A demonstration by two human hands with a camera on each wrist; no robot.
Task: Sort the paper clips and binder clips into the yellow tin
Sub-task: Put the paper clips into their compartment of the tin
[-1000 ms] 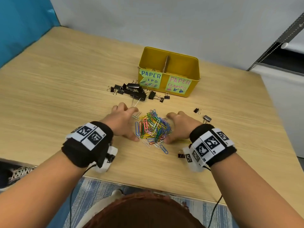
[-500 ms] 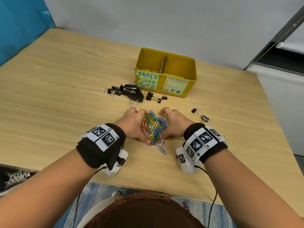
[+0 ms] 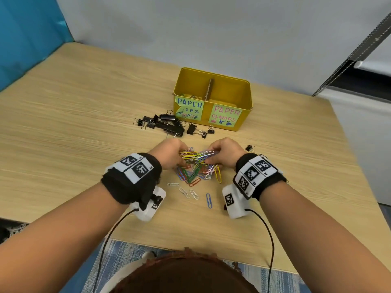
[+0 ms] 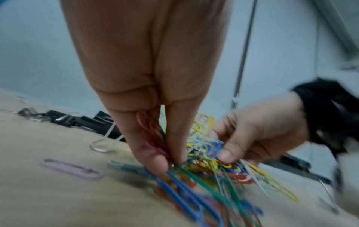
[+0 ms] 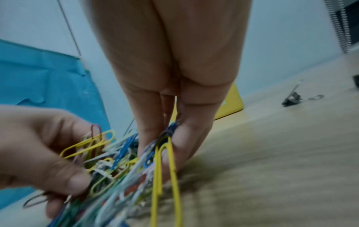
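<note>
Even, soft light; dim, motion-blurred wrist views; wide-angle edge bending.

Layout: table (image 3: 84,127), tin at rear centre, clips before it.
Tin (image 3: 212,81) stands behind binder clips (image 3: 167,124), which lie at its front left. Paper clips (image 3: 195,166) lie nearer, between left hand (image 3: 170,152) and right hand (image 3: 225,150); loose ones nearest.
</note>
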